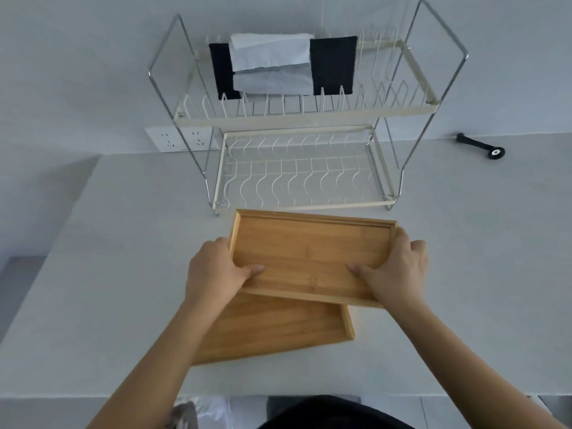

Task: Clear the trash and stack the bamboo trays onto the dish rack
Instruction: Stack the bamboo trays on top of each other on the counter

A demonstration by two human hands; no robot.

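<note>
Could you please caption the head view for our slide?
Both hands, left and right, hold a bamboo tray before the empty lower dish rack.

a pale grey counter (123, 274) carries a two-tier wire dish rack (297, 178) at its back edge, by the wall. a bamboo tray (278, 329) lies flat near the front edge. a small black tool (479, 145) lies toward the back right corner.
</note>
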